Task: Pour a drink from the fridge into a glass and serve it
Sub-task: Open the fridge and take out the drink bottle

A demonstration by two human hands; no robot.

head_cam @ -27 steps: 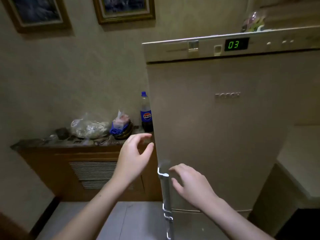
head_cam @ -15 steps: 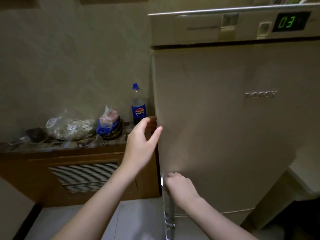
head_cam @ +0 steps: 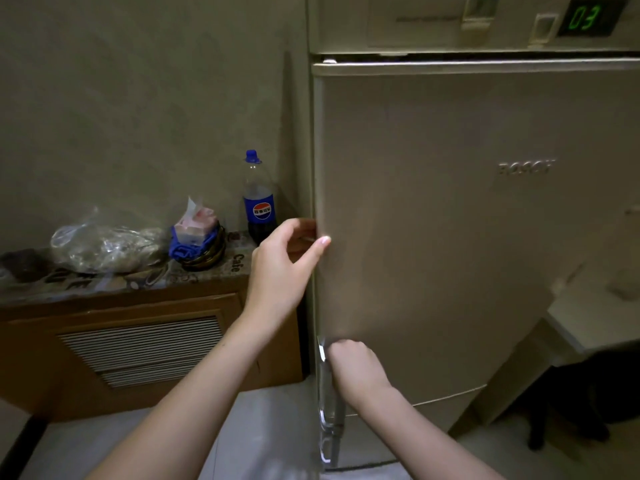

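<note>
Fingers (head_cam: 304, 230) of the left hand (head_cam: 280, 268) curl around the left edge of the one fridge door (head_cam: 433, 237), thumb pressed flat on its front, while the right hand (head_cam: 353, 365) is fisted on the single metal handle (head_cam: 327, 403) lower on that edge. Beside the door, one cola bottle (head_cam: 258, 199) stands upright on a low cabinet (head_cam: 145, 341) with two bagged bundles. Bare floor lies below both forearms.

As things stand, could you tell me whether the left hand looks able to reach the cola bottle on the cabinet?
Probably yes. The left hand is at the fridge door edge, and the cola bottle stands just beyond it on the cabinet with nothing between, though the hand is busy holding the door edge.
</note>
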